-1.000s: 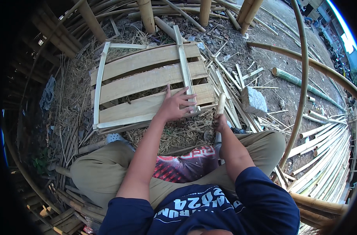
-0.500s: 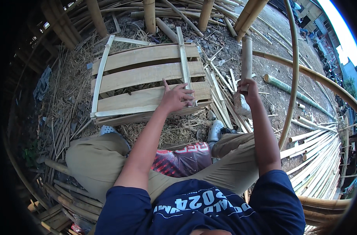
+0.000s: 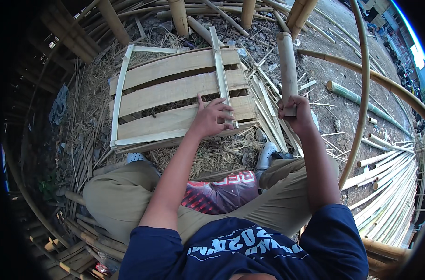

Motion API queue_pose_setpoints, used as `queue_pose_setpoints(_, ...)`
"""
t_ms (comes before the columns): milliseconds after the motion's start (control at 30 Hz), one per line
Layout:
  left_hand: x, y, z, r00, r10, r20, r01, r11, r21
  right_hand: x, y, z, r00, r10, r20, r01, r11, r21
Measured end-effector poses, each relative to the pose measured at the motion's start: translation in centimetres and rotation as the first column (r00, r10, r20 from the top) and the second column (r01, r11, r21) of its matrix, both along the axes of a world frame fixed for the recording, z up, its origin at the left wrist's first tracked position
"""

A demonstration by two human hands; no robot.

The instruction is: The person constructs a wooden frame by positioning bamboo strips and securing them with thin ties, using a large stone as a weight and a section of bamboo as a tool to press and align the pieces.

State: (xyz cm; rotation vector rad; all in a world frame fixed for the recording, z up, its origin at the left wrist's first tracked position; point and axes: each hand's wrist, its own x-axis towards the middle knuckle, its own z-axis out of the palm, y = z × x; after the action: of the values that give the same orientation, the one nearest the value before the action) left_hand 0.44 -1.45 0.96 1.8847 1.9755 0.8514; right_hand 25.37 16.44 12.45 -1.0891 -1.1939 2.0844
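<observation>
A slatted wooden crate [image 3: 170,93] lies on the ground in front of me, with pale split-bamboo strips along its edges. My left hand [image 3: 211,117] rests at its near right part, fingers spread over the upright bamboo strip [image 3: 220,70] and the nearest slat. Whether anything small sits under those fingers is hidden. To the right of the crate, my right hand [image 3: 296,113] is closed around the lower end of a short, thick bamboo club [image 3: 287,65], which points away from me, raised above the ground.
Split bamboo offcuts [image 3: 268,112] lie right of the crate. A curved bamboo pole [image 3: 363,93] rises at my right, near a green bamboo length [image 3: 366,107] and a fan of pale poles [image 3: 385,200]. A printed sack [image 3: 222,193] lies between my legs.
The bamboo club in my right hand has tipped to the left and looks larger, nearer to the camera. My left hand stays at the same place on the crate. The view has shifted slightly.
</observation>
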Motion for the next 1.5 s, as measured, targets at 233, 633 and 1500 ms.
queue_pose_setpoints(233, -0.1, 0.3, 0.2, 1.000, -0.011, -0.027, 0.011, 1.000, -0.015, 0.3, 0.2, -1.2, 0.996, -0.042, 0.078, 0.048, 0.995, -0.087)
queue_pose_setpoints(633, 0.2, 0.6, 0.7, 0.999, 0.022, -0.037, -0.024, 0.999, -0.039, 0.2, 0.2, -1.4, 0.989, -0.017, 0.149, 0.024, 0.999, -0.043)
queue_pose_setpoints(1500, -1.2, -0.2, 1.5, 0.989, -0.131, -0.073, 0.124, 0.989, -0.086, 0.7, -0.6, -1.8, 0.802, 0.461, 0.380, -0.545, 0.825, 0.151)
